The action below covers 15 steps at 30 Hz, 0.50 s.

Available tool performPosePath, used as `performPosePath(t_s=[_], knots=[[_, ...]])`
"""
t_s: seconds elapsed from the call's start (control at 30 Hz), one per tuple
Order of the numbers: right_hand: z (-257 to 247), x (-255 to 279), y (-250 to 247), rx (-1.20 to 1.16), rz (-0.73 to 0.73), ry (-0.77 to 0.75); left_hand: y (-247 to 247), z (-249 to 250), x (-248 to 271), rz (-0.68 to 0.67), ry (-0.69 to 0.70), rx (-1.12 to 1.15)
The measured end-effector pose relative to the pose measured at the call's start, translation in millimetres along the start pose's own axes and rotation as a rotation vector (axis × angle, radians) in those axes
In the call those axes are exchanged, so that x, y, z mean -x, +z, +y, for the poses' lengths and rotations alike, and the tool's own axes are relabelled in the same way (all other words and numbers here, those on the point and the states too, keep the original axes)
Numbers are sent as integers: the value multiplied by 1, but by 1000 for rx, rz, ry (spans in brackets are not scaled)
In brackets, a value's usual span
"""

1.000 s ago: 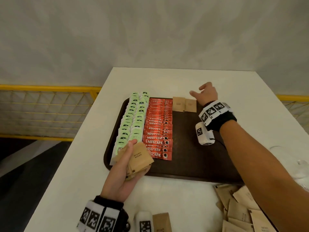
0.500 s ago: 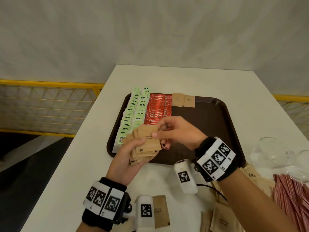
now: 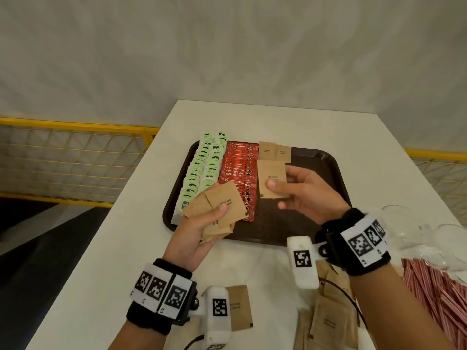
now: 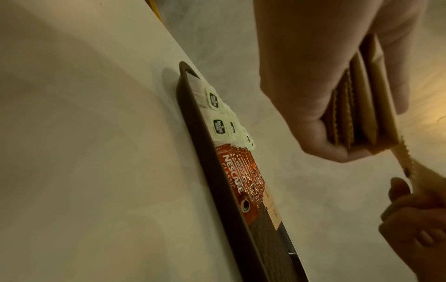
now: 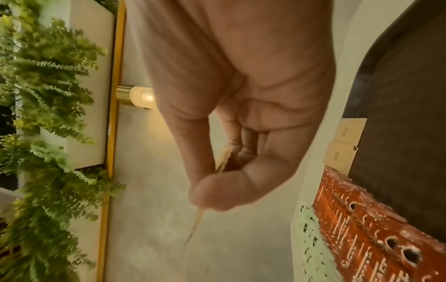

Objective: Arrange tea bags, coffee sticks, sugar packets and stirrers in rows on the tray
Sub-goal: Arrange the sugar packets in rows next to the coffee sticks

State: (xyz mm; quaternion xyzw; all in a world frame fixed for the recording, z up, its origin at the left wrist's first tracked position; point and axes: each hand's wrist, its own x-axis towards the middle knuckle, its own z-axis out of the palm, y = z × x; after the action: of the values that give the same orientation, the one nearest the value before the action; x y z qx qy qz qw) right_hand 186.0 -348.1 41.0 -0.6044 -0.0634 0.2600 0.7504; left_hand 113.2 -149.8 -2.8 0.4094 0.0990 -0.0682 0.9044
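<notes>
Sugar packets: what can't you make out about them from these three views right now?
- Count of the stack in the left hand: head view, packets overlap and fingers cover them; left wrist view shows edges only.
- Single packet pinched by the right hand: right wrist view shows only a blurred edge.
- Loose pile on the table: head view, hidden by the right forearm and cut by the bottom edge.
- Two packets on the tray: print too small to read.

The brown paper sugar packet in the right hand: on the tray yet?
No. The right hand pinches the brown paper sugar packet above the tray.
</notes>
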Motion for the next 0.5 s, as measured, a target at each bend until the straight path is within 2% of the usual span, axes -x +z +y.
performPosePath(t_s=[0.17,0.5], knots=[[11,5,17,184,-137,71,3,-3,-1,2,-25,-83],[31,2,27,183,-47,114,3,-7,0,37,-41,-180]])
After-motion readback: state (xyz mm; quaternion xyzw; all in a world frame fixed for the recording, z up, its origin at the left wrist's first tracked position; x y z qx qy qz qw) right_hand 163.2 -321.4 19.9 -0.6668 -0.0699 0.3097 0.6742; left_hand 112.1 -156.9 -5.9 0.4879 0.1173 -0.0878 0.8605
